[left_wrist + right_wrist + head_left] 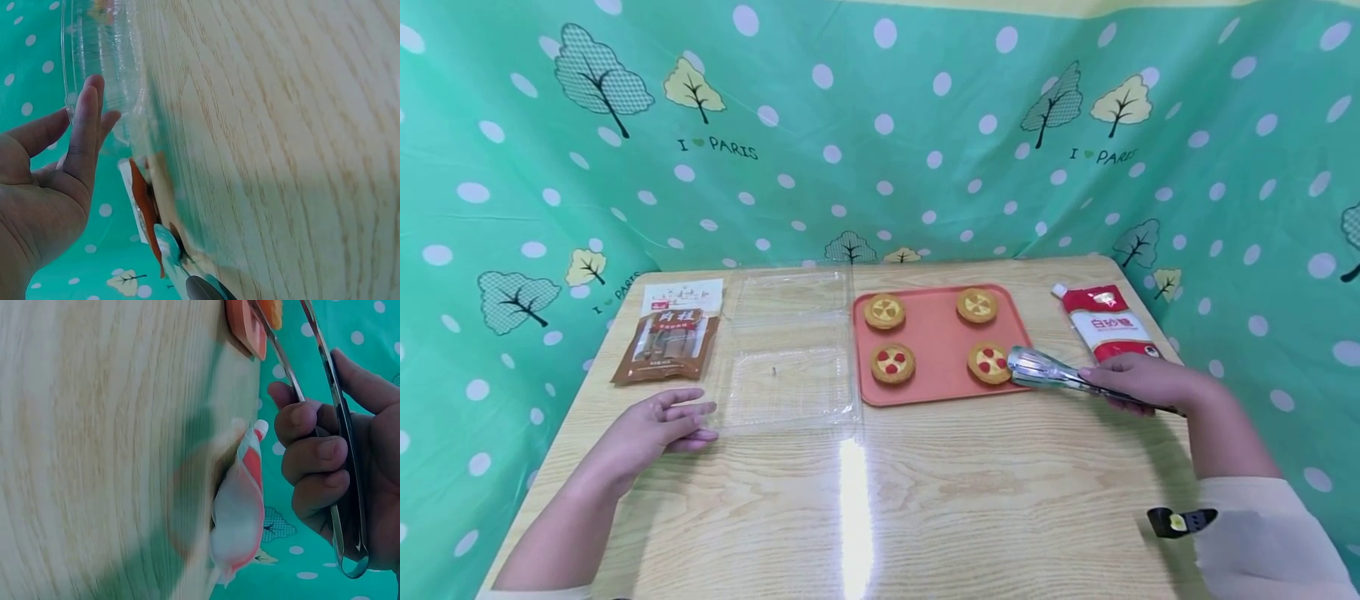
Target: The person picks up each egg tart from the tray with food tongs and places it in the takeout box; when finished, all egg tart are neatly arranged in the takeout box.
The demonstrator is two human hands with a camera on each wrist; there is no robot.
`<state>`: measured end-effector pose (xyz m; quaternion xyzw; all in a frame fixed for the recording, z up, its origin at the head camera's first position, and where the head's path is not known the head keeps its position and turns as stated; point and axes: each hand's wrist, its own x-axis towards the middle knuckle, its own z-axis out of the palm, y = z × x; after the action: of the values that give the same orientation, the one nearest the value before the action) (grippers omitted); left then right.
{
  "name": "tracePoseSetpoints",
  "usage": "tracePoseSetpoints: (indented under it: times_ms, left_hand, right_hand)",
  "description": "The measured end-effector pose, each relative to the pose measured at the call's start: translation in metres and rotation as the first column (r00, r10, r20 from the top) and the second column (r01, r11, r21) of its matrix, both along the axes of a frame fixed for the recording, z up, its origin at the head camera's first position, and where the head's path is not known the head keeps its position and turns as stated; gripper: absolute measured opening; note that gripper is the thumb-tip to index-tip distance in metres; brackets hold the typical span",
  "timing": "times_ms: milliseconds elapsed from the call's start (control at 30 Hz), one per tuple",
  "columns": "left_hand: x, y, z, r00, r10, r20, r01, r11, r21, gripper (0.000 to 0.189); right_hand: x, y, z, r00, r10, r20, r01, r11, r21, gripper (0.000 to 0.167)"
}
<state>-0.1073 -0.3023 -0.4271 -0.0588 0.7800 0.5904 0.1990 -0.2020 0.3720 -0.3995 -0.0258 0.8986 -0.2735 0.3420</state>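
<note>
My right hand [1138, 379] grips metal tongs [342, 425], fingers curled round both arms, which stand apart. The tongs' head overlaps the right edge of the near-right tart [989, 363], which has red pieces on top. That tart sits on a pink tray [936, 342] with a matching red-topped tart [892, 364] at near left and two yellow-topped tarts [976, 306] in the far corners. My left hand [658, 427] has its fingers loosely extended at the left edge of an opened clear plastic container [790, 387]; in the left wrist view its fingertips overlap the rim.
Behind the left hand lies a brown and white packet [672, 333] with a clear window. A red and white spouted pouch [1108, 325] lies beyond the right hand. Green dotted cloth [880, 167] hangs round the wooden table [970, 500].
</note>
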Motion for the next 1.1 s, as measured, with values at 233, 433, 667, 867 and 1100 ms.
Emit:
tracePoseSetpoints:
  times_ms: [233,433,667,867,1100]
  left_hand:
    - [0.001,0.000,-0.002,1.000,0.008,0.005,-0.008,1.000,0.011,0.064]
    - [0.000,-0.001,-0.003,1.000,0.011,0.007,-0.011,1.000,0.012,0.064]
    - [0.000,0.000,-0.003,1.000,0.010,0.007,-0.010,1.000,0.004,0.064]
    - [0.001,0.001,-0.001,1.000,0.010,0.009,-0.010,1.000,-0.002,0.063]
    - [0.000,0.001,-0.001,1.000,0.009,0.002,-0.009,1.000,-0.007,0.062]
  right_hand:
    - [-0.001,-0.010,-0.005,1.000,0.023,-0.017,-0.023,1.000,-0.007,0.051]
    - [-0.001,-0.015,-0.008,0.998,0.063,-0.027,-0.063,0.998,0.002,0.048]
    - [-0.003,-0.016,-0.012,0.998,0.034,-0.049,-0.033,0.999,0.019,0.052]
    - [-0.004,-0.017,-0.014,0.998,0.014,-0.064,-0.013,1.000,0.025,0.055]
    - [-0.005,-0.020,-0.013,0.997,-0.008,-0.073,0.008,1.000,-0.004,0.056]
